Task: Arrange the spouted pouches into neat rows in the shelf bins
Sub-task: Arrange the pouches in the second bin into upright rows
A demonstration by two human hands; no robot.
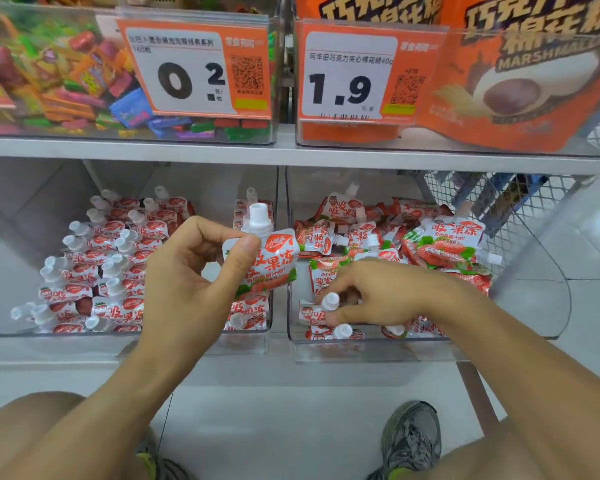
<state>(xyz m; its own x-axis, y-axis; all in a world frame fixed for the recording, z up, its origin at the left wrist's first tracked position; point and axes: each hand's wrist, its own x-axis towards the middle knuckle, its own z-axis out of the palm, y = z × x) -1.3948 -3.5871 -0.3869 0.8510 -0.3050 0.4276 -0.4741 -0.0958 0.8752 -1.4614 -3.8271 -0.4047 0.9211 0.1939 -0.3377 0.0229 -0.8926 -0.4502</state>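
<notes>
1. Head view, only camera. Lower shelf carries two clear plastic bins side by side: left clear bin [201, 341] and right clear bin [371, 349], both holding small red-and-white strawberry spouted pouches with white caps.
2. Left hand [187, 282] is raised in front of the divider between the bins. Thumb and curled fingers pinch one upright white-and-red pouch [264, 258] near its top-left corner, spout up, printed face toward the camera. It hangs above the left bin's right side, not yet set down.
3. Right hand [378, 296] is down in the front-left corner of the right bin. Fingers curl over a capped pouch lying flat [317, 311]; fingertips look closed on it around the spout, so I read it as a grasp.
4. Left bin: ordered rows of pouches [97, 265] fill the left side from front edge to back wall, spouts pointing up-left. A short stack sits along the right wall. The middle strip behind the left hand is mostly hidden.
5. Right bin: a loose heap of pouches [395, 244], spouts every way, piled toward the back and right wall.
6. Judgement: roughly half done. Left bin nearly ordered; right bin still to sort.
7. Upper shelf: clear bin of mixed coloured candies [66, 81], orange marshmallow bags [520, 81], orange-framed price tags.
</notes>
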